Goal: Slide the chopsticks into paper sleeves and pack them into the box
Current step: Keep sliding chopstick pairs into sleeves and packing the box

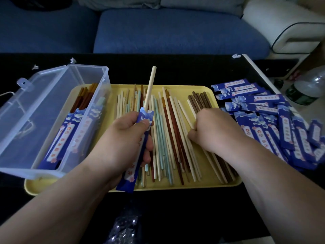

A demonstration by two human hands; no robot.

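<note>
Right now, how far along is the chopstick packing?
Done: several sleeved chopsticks lie in the box. In hand: the left hand holds a sleeve with one pale chopstick; the right hand reaches among loose chopsticks on the tray. Left: those, plus many empty sleeves.

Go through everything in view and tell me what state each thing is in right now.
Box, lid open, sleeved chopsticks inside.
Sleeve, gripped by left hand, one pale chopstick partly in.
Right hand, fingers curled onto loose chopsticks, grip hidden.
Tray, holding the loose chopsticks.
Empty sleeves, piled right of tray.
</note>
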